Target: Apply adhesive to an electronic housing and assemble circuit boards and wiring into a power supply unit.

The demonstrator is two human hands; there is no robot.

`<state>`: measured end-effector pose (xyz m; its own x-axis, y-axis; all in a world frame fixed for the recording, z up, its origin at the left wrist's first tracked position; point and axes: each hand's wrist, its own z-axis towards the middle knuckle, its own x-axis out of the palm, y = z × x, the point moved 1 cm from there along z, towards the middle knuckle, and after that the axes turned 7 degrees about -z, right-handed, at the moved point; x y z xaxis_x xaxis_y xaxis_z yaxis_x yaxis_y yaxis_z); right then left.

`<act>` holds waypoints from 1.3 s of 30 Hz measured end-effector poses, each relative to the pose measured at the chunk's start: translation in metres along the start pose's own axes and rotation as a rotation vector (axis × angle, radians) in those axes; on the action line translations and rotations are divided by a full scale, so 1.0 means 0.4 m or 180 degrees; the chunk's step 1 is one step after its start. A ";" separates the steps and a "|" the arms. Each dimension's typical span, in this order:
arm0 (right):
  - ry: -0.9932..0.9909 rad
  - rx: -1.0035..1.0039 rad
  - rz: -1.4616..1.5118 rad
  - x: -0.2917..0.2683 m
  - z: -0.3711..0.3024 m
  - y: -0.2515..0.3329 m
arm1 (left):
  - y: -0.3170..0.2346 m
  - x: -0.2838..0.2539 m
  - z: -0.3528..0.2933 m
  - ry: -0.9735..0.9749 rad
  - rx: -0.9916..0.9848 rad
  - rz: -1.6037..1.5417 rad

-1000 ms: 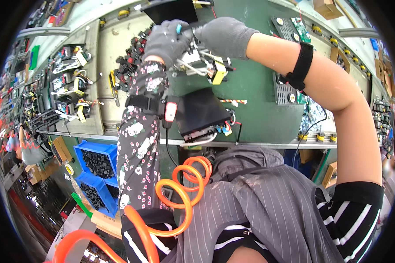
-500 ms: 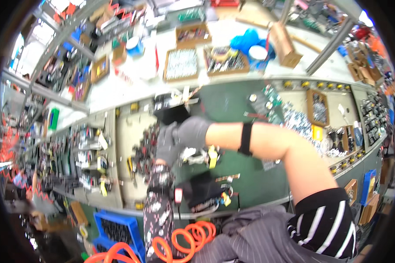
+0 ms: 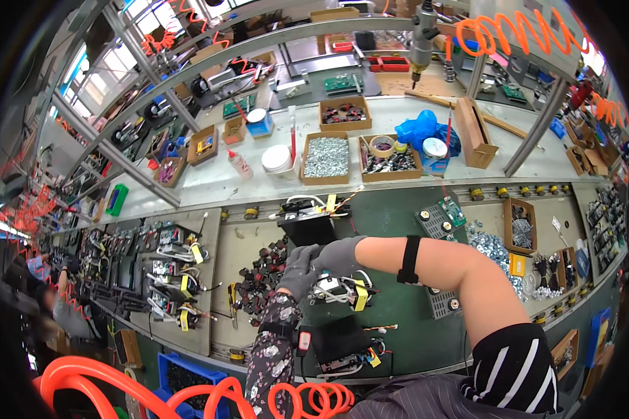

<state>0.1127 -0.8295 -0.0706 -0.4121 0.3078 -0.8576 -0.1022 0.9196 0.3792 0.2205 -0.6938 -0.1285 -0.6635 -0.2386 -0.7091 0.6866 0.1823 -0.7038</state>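
Note:
My left hand [image 3: 298, 274], in a grey glove, meets my right hand [image 3: 340, 256], gloved the same, over the middle of the green work surface. Both hands look closed with their fingers drawn in; whatever lies between them is hidden. Just beyond them stands a unit with a black panel [image 3: 310, 229] and white cables. Partly under my right hand is another unit [image 3: 340, 292] with white cables and a yellow label. Nearer my body lies a third black-cased unit [image 3: 342, 342] with loose wires. Left of my left hand spreads a pile of small dark red and black parts [image 3: 260, 276].
Several cabled units [image 3: 171, 286] line the left side. Grey perforated plates [image 3: 437, 222] and loose metal parts [image 3: 495, 253] lie to the right. Across the back are boxes of screws [image 3: 326, 158] and mixed parts [image 3: 391, 164]. An orange coiled hose [image 3: 119, 373] crosses the front.
The view has tilted up and sharpened, so the bench sits lower and farther right in it. My hands stay together beside the black-panelled unit. The orange hose shows larger at the lower left.

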 end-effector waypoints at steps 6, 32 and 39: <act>-0.0203 0.0037 -0.1104 -0.063 -0.006 0.057 | 0.028 0.006 0.005 0.0009 -0.0004 0.0033; -0.1497 0.1902 0.0886 0.013 0.023 -0.015 | 0.020 0.018 0.025 -0.0177 -0.0222 0.0298; -0.0858 0.0321 -0.1845 -0.070 0.043 0.072 | 0.049 0.007 0.020 0.0406 -0.0955 0.0436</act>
<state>0.1371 -0.8074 -0.0415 -0.0724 -0.2071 -0.9756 -0.1489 0.9695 -0.1947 0.2345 -0.6984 -0.1439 -0.6161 -0.0750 -0.7841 0.6664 0.4811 -0.5696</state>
